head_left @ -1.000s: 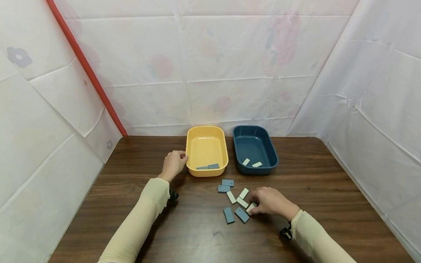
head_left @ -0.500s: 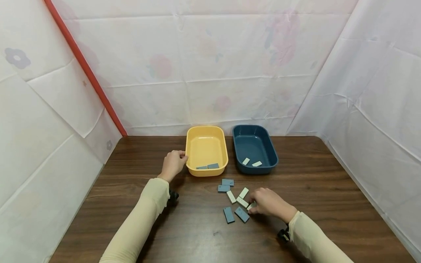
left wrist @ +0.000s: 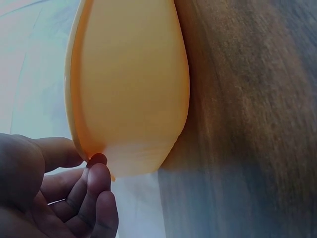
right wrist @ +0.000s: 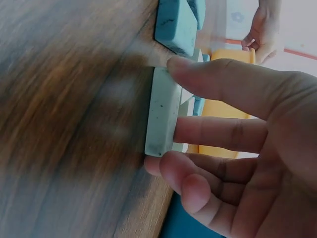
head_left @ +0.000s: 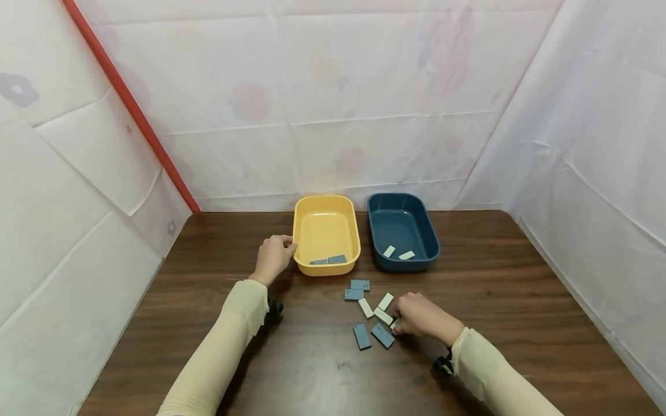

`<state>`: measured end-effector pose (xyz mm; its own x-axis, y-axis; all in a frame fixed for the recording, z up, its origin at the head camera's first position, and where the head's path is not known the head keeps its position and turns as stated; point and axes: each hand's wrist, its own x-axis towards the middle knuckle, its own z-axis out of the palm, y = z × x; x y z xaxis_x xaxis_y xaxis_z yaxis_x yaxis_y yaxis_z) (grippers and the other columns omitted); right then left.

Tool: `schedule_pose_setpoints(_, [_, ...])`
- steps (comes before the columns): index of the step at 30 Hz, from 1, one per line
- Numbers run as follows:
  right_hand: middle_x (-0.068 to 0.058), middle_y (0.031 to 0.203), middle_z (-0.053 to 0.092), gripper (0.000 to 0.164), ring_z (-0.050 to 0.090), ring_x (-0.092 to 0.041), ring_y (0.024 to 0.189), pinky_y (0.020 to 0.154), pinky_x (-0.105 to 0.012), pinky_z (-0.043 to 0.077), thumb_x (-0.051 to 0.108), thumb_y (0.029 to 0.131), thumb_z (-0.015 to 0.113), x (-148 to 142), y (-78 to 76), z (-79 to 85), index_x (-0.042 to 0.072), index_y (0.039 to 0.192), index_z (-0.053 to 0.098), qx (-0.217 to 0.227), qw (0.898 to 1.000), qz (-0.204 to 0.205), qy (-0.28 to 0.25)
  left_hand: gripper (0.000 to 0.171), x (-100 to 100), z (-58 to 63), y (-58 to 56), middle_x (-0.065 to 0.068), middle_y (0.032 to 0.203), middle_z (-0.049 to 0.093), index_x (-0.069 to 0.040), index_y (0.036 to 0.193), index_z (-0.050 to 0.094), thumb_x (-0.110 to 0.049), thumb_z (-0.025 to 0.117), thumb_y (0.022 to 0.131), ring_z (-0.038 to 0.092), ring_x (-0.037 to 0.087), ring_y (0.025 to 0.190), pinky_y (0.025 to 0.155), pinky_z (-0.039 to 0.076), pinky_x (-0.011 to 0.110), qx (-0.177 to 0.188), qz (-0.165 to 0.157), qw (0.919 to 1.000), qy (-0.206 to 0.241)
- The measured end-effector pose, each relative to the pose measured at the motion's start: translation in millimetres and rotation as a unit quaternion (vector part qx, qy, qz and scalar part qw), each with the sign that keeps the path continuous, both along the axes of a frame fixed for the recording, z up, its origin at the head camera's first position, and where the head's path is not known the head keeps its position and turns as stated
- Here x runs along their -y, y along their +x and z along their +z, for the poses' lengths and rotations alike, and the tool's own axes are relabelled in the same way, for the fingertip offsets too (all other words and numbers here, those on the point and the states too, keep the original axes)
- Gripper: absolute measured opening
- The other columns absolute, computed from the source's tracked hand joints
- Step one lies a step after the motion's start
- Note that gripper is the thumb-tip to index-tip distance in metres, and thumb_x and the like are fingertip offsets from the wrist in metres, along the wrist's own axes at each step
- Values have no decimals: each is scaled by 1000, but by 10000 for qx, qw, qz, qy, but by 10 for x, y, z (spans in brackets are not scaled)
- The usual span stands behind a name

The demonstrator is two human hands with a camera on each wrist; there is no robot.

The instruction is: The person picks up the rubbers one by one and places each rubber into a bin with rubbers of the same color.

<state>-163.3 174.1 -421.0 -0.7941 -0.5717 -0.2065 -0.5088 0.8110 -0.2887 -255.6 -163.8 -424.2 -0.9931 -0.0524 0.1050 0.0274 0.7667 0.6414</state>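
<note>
At the left wall of a yellow tray (head_left: 326, 202), my left hand (head_left: 273, 259) pinches the rim between thumb and fingers. My right hand (head_left: 424, 316) is low over the table, gripping a small white domino-shaped tile (right wrist: 162, 113) by its two ends. The thumb is at one end and fingers at the other, and in the head view the hand covers most of this tile. Right beside it lie several more white tiles (head_left: 384, 316) and several blue-grey tiles (head_left: 383, 335).
A dark blue tray (head_left: 400, 216) with two white tiles (head_left: 407, 255) inside stands right of the yellow one. Two blue-grey tiles (head_left: 337, 259) lie in the yellow tray. White cloth (head_left: 322, 104) hangs behind and at both sides of the wooden table (head_left: 291, 370).
My right hand has shifted slightly left and closed further over the white tile, now hiding more of it. The left hand stays on the yellow tray's rim. The head view has tilted slightly.
</note>
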Motion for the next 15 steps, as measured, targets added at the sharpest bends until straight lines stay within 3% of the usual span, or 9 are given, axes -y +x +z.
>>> schedule_pose_setpoints(7, [11, 58, 51, 23, 36, -6, 55, 52, -23, 32, 20, 77, 81, -25, 102, -45, 17, 63, 63, 141, 9998, -128, -72, 34, -34, -18, 48, 16, 108, 72, 1, 122, 67, -21, 60, 97, 68, 24, 84, 73, 54, 37, 166, 1, 9999, -1])
schedule_pose_setpoints(15, [6, 70, 63, 16, 49, -6, 60, 57, -28, 43, 18, 75, 80, -115, 221, -77, 16, 68, 66, 38, 9993, -316, -198, 35, -124, -49, 47, 13, 104, 73, 0, 122, 67, -22, 61, 96, 64, 19, 75, 66, 51, 31, 203, -103, 9997, 7])
